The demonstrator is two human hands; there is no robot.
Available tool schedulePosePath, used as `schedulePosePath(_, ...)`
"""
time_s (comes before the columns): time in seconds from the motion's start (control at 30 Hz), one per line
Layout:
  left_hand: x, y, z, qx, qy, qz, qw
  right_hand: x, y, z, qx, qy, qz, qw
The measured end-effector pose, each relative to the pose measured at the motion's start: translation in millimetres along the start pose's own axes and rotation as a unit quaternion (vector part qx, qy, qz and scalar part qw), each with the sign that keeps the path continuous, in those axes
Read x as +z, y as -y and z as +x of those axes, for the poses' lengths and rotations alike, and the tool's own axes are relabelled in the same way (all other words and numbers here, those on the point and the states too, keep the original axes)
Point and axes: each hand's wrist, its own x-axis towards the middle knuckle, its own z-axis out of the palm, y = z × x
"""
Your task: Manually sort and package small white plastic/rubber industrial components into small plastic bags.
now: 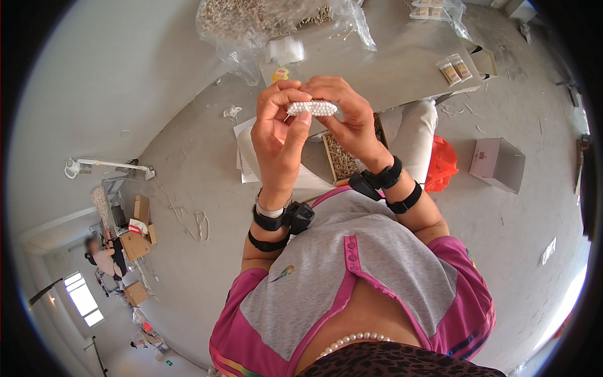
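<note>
A bundle of cotton swabs (pixel 312 108), its white tips facing up in a tight block, is held between my two hands above the near edge of the table. My left hand (pixel 281 119) grips its left end, thumb pressed on the front of the tips. My right hand (pixel 347 113) closes on the other end, where a bit of clear plastic shows. Below my hands, an open box (pixel 331 164) of loose swabs sits between my legs, partly hidden by my right forearm. On the table lie clear bags (pixel 287 49) and a small yellow card (pixel 280 74).
A large clear bag (pixel 235 31) of loose swabs is heaped at the table's far left. Two filled packs (pixel 453 69) lie at the right, with clear tubs (pixel 433 9) behind. A red bag (pixel 441 164) and an open carton (pixel 497 164) stand on the floor; a person (pixel 107 257) is far left.
</note>
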Motion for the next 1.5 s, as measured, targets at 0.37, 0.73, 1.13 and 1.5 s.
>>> schedulePosePath(0.37, -4.3, -2.7, 0.9, -0.002, 0.000, 0.032, 0.999, 0.1, -3.4, -4.0, 0.052, 0.034, 0.084, 0.995)
schedulePosePath(0.73, -4.3, -4.6, 0.4, 0.015, 0.047, 0.012, 0.999, 2.1, -3.8, 0.9, -0.067, -0.006, -0.039, 0.997)
schedulePosePath(1.13, -1.6, -4.8, -2.2, 0.011, 0.028, 0.020, 0.999, 4.3, -5.3, -1.0, -0.098, -0.014, -0.073, 0.992)
schedulePosePath(1.5, -0.4, -4.3, -4.5, 0.006, 0.028, 0.002, 1.000, 4.3, -2.5, -1.0, -0.102, -0.016, -0.092, 0.990)
